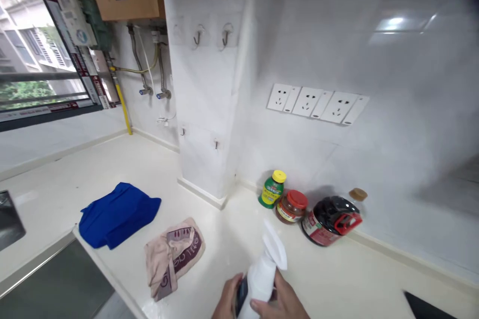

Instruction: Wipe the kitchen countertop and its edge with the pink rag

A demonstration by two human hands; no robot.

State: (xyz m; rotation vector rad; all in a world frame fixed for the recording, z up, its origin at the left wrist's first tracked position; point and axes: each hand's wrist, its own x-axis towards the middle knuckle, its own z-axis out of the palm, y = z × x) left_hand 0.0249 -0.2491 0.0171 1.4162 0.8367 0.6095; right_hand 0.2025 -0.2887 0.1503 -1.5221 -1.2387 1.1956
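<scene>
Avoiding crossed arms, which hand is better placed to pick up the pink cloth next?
Likely your left hand: it grips the white bottle on the side nearer the pink cloth, while your right hand grips the far side.

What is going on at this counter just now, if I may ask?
Someone's left hand and right hand hold a white bottle between them at the counter. To the left, a blue cloth and a pink cloth lie on it. Near the wall stand a green bottle, a red-lidded jar and a dark jug.

Wall sockets point(317, 103), red-lidded jar point(291, 207) (green bottle point(272, 191) beside), hooks point(225, 37)
</scene>
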